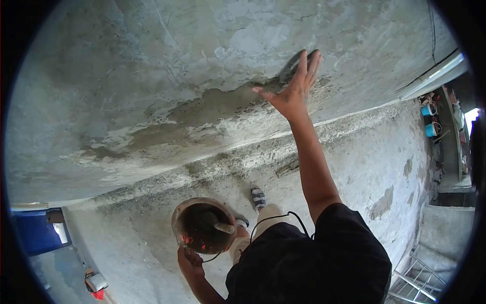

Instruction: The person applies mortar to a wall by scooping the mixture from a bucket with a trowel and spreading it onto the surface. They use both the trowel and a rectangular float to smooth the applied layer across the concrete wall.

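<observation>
My right hand (296, 93) is raised at the grey plastered wall (152, 61), its fingers spread and nothing held in it. Beside it runs a darker, damp-looking patch (217, 104) along the lower wall. Low on the left, my left hand (190, 261) is closed on the rim of a round bucket (177, 223). Inside the bucket lies a tool with a pale rounded handle (224, 228), along with dark material and some red spots.
Below the wall is a rough concrete floor (349, 167) with a flat piece (287, 169) on it. Blue buckets (430, 129) stand at the far right, a metal ladder (417, 281) at the lower right. Small items (95, 281) lie at the lower left.
</observation>
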`<state>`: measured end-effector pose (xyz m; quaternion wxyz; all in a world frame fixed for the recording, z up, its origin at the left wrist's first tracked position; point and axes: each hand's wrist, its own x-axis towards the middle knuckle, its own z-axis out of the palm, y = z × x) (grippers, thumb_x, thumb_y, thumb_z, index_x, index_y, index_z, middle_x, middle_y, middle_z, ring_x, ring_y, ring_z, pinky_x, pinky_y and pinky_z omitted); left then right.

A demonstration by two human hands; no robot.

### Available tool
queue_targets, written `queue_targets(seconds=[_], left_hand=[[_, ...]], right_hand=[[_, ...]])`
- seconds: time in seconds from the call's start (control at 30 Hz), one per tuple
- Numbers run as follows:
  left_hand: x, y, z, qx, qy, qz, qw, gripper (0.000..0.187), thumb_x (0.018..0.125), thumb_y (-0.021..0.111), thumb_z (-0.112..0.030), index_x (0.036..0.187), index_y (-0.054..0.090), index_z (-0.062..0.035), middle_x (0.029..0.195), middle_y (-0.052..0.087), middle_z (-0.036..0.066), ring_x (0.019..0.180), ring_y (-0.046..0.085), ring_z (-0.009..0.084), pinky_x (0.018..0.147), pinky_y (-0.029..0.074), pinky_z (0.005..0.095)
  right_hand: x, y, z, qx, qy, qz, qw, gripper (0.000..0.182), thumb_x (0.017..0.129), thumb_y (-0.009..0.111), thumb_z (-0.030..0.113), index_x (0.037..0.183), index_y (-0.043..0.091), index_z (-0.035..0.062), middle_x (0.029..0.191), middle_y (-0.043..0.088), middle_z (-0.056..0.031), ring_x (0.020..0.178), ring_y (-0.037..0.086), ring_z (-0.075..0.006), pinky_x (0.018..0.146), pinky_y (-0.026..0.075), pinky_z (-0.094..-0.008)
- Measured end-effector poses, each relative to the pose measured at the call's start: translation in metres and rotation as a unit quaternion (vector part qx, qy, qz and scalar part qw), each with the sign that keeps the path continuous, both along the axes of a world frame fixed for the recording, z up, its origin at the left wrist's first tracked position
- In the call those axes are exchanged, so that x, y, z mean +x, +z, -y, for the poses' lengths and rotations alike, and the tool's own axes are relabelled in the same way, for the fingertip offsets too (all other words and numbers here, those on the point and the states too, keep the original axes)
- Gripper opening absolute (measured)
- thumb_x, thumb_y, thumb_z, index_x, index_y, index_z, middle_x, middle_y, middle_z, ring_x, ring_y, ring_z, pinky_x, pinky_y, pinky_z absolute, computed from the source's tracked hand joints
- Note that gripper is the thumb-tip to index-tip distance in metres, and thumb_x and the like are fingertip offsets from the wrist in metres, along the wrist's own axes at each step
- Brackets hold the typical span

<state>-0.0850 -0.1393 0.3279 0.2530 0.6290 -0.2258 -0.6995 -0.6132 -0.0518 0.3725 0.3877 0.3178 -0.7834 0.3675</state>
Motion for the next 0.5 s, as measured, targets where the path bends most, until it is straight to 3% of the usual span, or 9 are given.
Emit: queue_targets(seconds=[0.23, 0.3, 0.5], left_hand=[[-0.055, 0.005, 0.028, 0.015, -0.101, -0.012, 0.995, 0.035, 0.096, 0.055, -0.033, 0.069, 0.040, -0.0145, 0.054, 0.030, -0.005, 0.043, 0.023, 0.0072, 0.040, 0.018, 0.0259], [-0.065, 0.006, 0.030, 0.019, -0.118, -0.011, 0.993, 0.035, 0.096, 0.055, -0.033, 0.070, 0.041, -0.0145, 0.054, 0.030, -0.005, 0.043, 0.024, 0.0072, 0.040, 0.017, 0.0260], [-0.079, 0.005, 0.030, 0.027, -0.158, 0.019, 0.987, 0.037, 0.095, 0.058, -0.034, 0.068, 0.041, -0.0153, 0.052, 0.027, -0.006, 0.042, 0.022, 0.0071, 0.041, 0.017, 0.0261]], right_hand=[[0.008, 0.003, 0.009, -0.031, 0.000, -0.009, 0.999, 0.137, 0.056, 0.084, 0.062, 0.151, 0.008, -0.0025, 0.154, 0.002, -0.0361, 0.144, 0.000, -0.0519, 0.112, 0.004, -0.0628], [0.017, 0.010, 0.011, -0.027, 0.004, 0.054, 0.998, 0.139, 0.058, 0.088, 0.053, 0.152, -0.001, 0.0034, 0.155, -0.008, -0.0329, 0.145, -0.007, -0.0491, 0.112, 0.009, -0.0636], [0.030, 0.020, 0.016, -0.009, -0.035, 0.187, 0.982, 0.140, 0.059, 0.089, 0.050, 0.152, -0.005, 0.0029, 0.154, -0.012, -0.0338, 0.144, -0.011, -0.0487, 0.112, 0.004, -0.0631]])
